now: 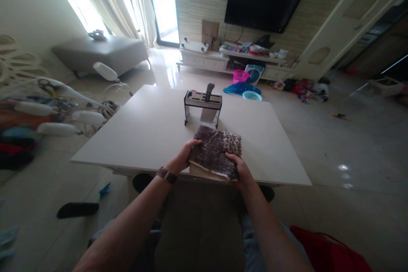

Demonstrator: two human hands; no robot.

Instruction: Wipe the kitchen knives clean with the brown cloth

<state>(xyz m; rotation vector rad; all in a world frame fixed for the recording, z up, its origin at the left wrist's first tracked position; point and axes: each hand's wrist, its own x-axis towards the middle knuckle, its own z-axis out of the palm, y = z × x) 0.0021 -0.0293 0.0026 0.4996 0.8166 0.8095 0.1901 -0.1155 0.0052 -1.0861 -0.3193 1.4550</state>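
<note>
A folded brown cloth (212, 151) with a fuzzy pile and a pale edge is held over the near edge of the white table (140, 131). My left hand (186, 154) grips its left side, thumb on top and the other fingers out of sight beneath. On the right side, my right hand (241, 170) is closed on the same cloth, its thumb lying across the pile. Just beyond the cloth stands a metal frame (204, 101) with a dark upright handle, and neither hand touches it. A watch with a brown strap is on my left wrist.
A low white cabinet (213, 63) with boxes and bowls stands by the far wall. Before it are a pink basket (240, 76), a blue plastic bag (234, 89) and a pale green basket (252, 96). A red bag (328, 250) lies at lower right, a dark slipper (78, 210) at lower left.
</note>
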